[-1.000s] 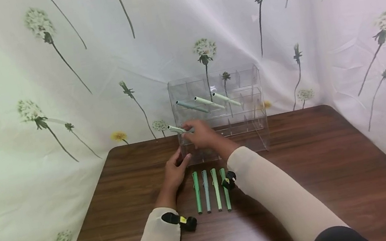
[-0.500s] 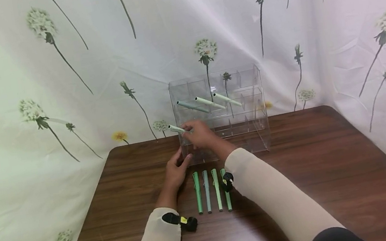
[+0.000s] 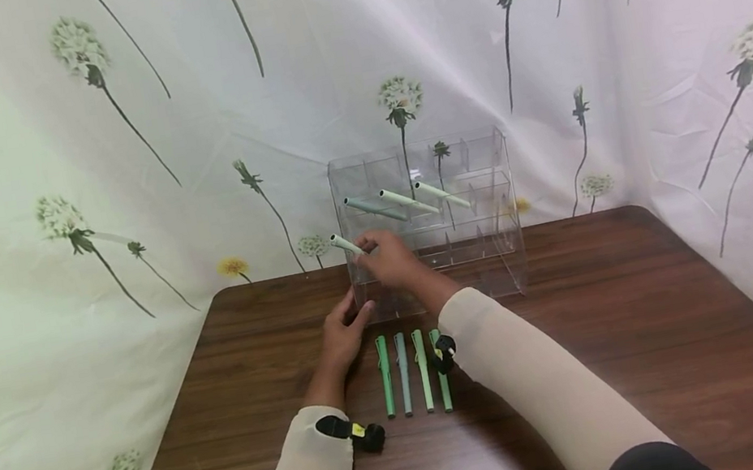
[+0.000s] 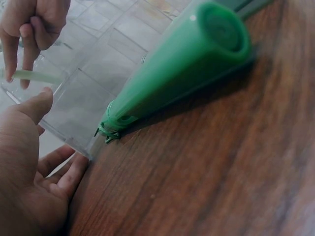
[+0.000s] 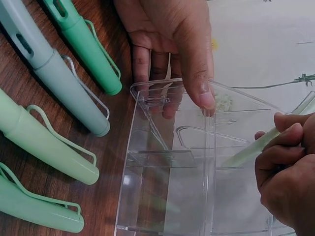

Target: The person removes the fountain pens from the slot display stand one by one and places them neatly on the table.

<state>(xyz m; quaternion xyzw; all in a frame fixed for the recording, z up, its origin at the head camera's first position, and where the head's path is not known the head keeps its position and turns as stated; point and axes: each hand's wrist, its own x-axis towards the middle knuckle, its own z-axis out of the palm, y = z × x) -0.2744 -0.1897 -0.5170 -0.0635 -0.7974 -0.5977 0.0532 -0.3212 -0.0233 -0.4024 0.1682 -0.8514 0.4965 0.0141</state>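
A clear plastic pen rack [image 3: 511, 201] with tiered compartments stands at the back of the table. My left hand [image 3: 344, 340] holds its lower left corner; the right wrist view shows the thumb on the front edge and the fingers behind the side wall. My right hand [image 3: 391, 260] pinches a pale green pen [image 3: 342, 243], which slants into a left compartment of a lower tier. Above it, a teal pen [image 3: 374, 208] and two pale green pens [image 3: 408, 200] lean in a higher tier. The held pen's lower end shows through the plastic in the right wrist view.
In front of the rack, several capped pens lie side by side on the wooden table [image 3: 243, 420]: a bright green pen [image 3: 386, 377], a grey-blue pen [image 3: 404, 376], a light green pen [image 3: 424, 373] and another green pen [image 3: 445, 392]. A flower-print curtain [image 3: 183, 134] hangs behind.
The pen in my right hand has tipped steeper, its upper end shifting slightly up and to the right. My left hand has stayed on the rack's corner.
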